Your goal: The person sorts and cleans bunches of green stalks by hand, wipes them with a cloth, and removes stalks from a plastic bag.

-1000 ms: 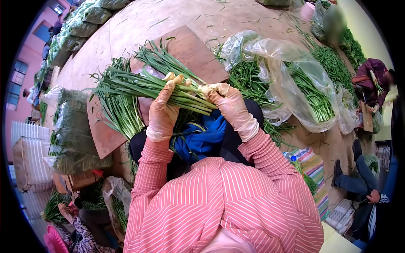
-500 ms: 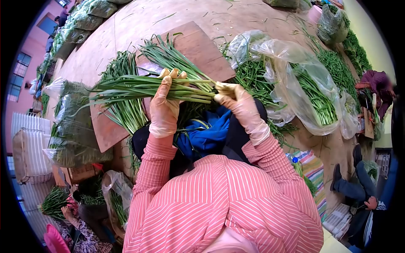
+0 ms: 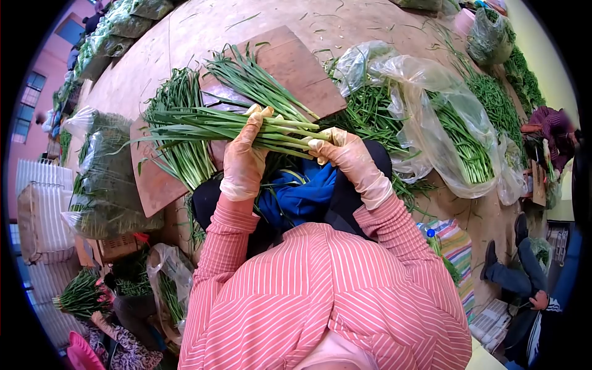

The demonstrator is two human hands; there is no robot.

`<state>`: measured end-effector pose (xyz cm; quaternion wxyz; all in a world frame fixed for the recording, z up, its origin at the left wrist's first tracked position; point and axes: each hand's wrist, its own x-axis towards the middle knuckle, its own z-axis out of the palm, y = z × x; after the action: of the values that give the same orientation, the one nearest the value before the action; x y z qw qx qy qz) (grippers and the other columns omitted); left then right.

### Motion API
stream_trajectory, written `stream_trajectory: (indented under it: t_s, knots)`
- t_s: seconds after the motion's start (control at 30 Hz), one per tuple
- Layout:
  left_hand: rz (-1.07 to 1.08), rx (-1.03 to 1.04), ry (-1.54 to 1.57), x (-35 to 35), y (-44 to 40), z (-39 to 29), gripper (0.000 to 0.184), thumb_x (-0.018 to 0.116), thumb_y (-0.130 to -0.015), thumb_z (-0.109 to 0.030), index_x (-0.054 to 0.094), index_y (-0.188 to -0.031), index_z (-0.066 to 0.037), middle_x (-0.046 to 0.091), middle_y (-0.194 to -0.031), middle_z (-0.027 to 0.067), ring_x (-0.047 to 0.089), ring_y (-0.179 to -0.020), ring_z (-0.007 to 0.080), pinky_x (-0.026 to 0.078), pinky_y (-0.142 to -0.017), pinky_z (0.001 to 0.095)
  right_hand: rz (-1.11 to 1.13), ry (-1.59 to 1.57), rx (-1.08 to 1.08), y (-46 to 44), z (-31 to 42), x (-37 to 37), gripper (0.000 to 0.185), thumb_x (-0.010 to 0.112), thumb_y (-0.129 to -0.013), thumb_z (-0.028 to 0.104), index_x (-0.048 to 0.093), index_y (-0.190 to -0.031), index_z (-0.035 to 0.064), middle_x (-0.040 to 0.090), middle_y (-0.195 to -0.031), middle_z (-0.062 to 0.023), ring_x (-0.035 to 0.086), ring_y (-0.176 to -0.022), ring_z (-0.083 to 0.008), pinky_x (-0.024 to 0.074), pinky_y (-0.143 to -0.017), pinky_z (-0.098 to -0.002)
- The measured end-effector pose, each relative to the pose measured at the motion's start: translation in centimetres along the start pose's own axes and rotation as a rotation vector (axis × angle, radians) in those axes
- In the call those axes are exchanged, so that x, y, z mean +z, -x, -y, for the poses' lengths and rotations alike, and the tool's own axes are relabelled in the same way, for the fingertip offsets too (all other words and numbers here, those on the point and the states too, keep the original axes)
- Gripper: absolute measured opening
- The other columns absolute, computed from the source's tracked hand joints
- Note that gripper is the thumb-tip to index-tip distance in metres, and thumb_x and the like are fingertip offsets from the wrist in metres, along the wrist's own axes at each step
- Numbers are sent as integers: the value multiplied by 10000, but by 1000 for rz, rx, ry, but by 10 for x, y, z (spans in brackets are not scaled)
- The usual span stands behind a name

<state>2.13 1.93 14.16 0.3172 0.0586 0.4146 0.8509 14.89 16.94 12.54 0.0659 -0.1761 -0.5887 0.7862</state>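
Observation:
A bunch of long leafy green stalks [image 3: 203, 128], like green garlic or chives, lies level across both hands, leaves to the left and pale stem ends to the right. My gloved left hand [image 3: 245, 159] is closed around its middle. At the stem ends my gloved right hand [image 3: 350, 157] pinches the stalk tips; its fingers partly hide them. Just beyond, a loose pile of the same stalks [image 3: 262, 83] rests on a brown board [image 3: 290, 58]. Another pile [image 3: 179, 129] lies on the board's left side. A blue cloth [image 3: 302, 194] covers my lap below the hands.
To the right, clear plastic bags [image 3: 425, 77] hold more greens, with loose stalks [image 3: 370, 120] beside them. A wrapped bale [image 3: 108, 172] stands at left. Co-workers sit at lower left [image 3: 129, 345], lower right [image 3: 524, 296] and far right [image 3: 552, 135]. Scraps litter the floor [image 3: 203, 37].
My right hand has shifted slightly left and down along the stem ends, its fingers now curled over them. My left hand still grips the bunch, its fingers drawn a little closer together.

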Motion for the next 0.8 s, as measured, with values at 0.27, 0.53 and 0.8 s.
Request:
stream_trajectory:
  t_s: [0.27,0.53,0.8]
  knots:
    - [-29,39,-48,8,5,1,339,536,-916,-154,490,-1209,11,616,-1089,106,587,-968,196,490,-848,348,-104,-59,-24,-5,-11,6,104,644,-836,110,577,-869,38,564,-710,10,490,-603,-45,394,-547,-176]
    - [-85,41,20,0,-1,-3,345,529,-916,-138,476,-1216,23,598,-1109,135,591,-978,245,498,-842,362,-49,-326,-83,-14,-25,6,134,639,-857,163,586,-905,49,614,-731,-8,520,-601,-44,383,-530,-162]
    - [-141,253,-104,-38,-23,-39,330,565,-896,-124,509,-1182,31,618,-1086,142,590,-966,196,466,-877,316,-104,61,-13,-7,-17,-22,248,593,-895,268,614,-775,52,624,-683,-6,499,-586,-47,392,-560,-189]
